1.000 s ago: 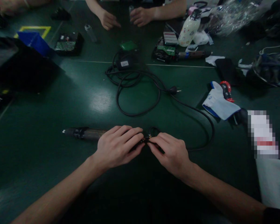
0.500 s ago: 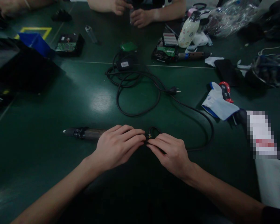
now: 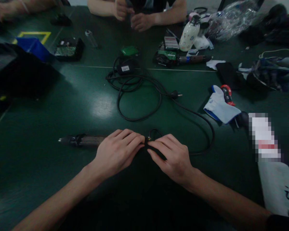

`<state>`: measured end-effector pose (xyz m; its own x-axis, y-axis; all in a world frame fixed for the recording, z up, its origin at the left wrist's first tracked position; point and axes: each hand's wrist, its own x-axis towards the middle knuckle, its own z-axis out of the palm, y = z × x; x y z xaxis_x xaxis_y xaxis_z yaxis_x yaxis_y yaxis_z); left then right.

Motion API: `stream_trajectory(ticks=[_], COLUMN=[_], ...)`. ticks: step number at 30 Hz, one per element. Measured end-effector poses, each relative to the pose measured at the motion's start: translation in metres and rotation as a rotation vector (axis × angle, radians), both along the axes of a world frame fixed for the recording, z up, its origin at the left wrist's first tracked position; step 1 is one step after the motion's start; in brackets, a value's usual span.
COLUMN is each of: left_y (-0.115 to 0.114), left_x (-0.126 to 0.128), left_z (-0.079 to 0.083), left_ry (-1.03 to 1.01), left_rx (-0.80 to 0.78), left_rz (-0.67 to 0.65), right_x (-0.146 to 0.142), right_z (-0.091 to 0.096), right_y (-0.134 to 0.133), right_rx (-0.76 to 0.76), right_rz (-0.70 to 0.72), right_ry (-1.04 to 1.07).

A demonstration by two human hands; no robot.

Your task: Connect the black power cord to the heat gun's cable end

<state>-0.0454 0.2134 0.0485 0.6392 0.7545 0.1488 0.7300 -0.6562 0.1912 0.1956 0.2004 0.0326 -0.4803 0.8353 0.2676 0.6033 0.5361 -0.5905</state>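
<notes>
A dark electric screwdriver [image 3: 90,141] lies across the table in front of me, its bit pointing left. My left hand [image 3: 119,149] is closed over the screwdriver's rear half and hides much of it. At the tail end, the fingertips of my right hand [image 3: 172,154] are closed at the black cable [image 3: 156,130], by a small brassy connector [image 3: 148,139]. My fingers cover most of that joint, so whether the connector is fully seated cannot be seen. The cable runs out from behind my right hand and curves up to a loose coil.
Beyond my hands lie a power adapter [image 3: 126,68] and a mains plug [image 3: 175,94]. To the right are a blue-white glove [image 3: 220,104], a red-black handle [image 3: 227,94] and a white board [image 3: 276,186]. Another person's hands [image 3: 142,21] work across the table. A black bin [image 3: 19,70] stands left.
The whole view has shifted slightly, so things appear a little further left. The right thumb has opened slightly from the fingers at the screwdriver's tail; the left hand keeps its hold.
</notes>
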Motion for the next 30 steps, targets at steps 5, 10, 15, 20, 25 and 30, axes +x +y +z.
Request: stream_trajectory(ticks=[5, 10, 15, 20, 25, 30], left_y=[0.023, 0.041, 0.048, 0.056, 0.059, 0.055], left_x=[-0.036, -0.082, -0.113, -0.151, -0.199, -0.231], left_z=[-0.006, -0.004, 0.003, -0.005, -0.019, -0.027], left_ry=[0.037, 0.121, 0.197, 0.217, 0.274, 0.266], left_rx=[0.096, 0.110, 0.110, 0.144, 0.138, 0.115], left_rz=[0.153, 0.413, 0.610, 0.806, 0.986, 1.180], right_x=[0.000, 0.001, 0.002, 0.003, 0.004, 0.004], right_z=[0.004, 0.003, 0.004, 0.004, 0.003, 0.003], right_y=[0.001, 0.002, 0.002, 0.003, 0.005, 0.006], right_rx=[0.085, 0.086, 0.115, 0.119, 0.086, 0.063], right_rz=[-0.054, -0.045, -0.053, -0.064, -0.049, -0.046], right_ry=[0.070, 0.075, 0.098, 0.142, 0.168, 0.181])
